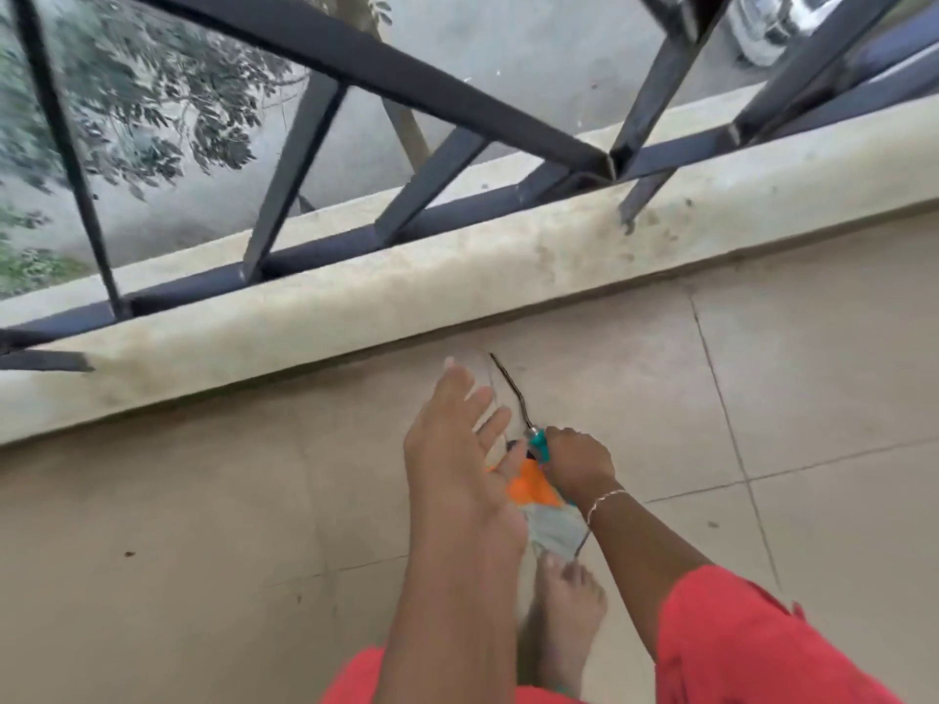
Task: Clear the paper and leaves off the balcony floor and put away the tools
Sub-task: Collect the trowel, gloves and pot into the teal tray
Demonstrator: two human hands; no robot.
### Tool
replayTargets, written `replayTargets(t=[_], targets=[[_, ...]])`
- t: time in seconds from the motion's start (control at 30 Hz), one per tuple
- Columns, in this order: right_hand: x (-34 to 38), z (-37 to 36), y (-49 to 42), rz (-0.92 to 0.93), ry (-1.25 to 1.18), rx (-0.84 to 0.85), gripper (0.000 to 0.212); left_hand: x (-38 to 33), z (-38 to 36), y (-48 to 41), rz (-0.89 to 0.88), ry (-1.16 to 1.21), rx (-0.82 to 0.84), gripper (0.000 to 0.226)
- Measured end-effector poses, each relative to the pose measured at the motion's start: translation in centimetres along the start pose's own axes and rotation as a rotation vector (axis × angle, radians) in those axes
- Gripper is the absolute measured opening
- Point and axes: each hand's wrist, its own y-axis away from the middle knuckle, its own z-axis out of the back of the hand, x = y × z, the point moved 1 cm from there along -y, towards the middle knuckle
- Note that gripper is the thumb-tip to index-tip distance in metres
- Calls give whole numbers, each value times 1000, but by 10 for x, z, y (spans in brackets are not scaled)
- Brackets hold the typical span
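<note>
Near the far edge of the balcony floor (813,398), just beside the low kerb (406,297) that carries the railing (355,58), the two hands meet over one patch of tile. The right hand (576,467) has its fingers clenched round the teal handle of a hand tool (537,440), whose thin dark prong points toward the kerb; the left hand (452,439) is released, its fingers straight and spread, and it holds nothing. Between the hands lies an orange and pale grey piece (533,492), perhaps paper or a wrapper, partly hidden by both arms; I cannot tell if the left hand touches it, or if the right hand holds it together with the tool. A bare foot (566,602) stands just behind it.

I judge that the step in hand is the gathering of the paper, with the tool not yet put away; the next move calls for the free left hand to close on the piece and lift it off the floor, with the prong held away from the foot and the fingers. A small dark speck (128,554) lies well apart, toward the left edge of the floor; it may be a bit of leaf.

No bin, bag or dustpan is in view; so it is not shown where the litter will go.
</note>
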Motion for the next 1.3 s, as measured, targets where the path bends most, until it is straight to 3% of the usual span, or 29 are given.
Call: replayTargets(t=[0.33,0.5,0.6,0.73,0.97,1.1,1.3], targets=[[-4,-1,9,-39,-40,-13,25,28,-4,-14,-20,-105,-134,17],[-16,59,121,-69,-67,48,29,37,25,20,-172,-344,-126,14],[-21,114,207,-71,-107,65,35,28,44,63,-322,-587,-39,6],[-37,170,311,-104,-147,21,36,17,38,138,-344,-851,144,9],[-108,209,419,-209,-204,-104,31,26,-47,229,-412,-1041,350,10],[-171,219,447,-274,-246,-134,29,66,-122,270,-450,-1154,491,12],[-305,226,484,-353,-393,-139,32,144,-219,314,-449,-1335,548,10]])
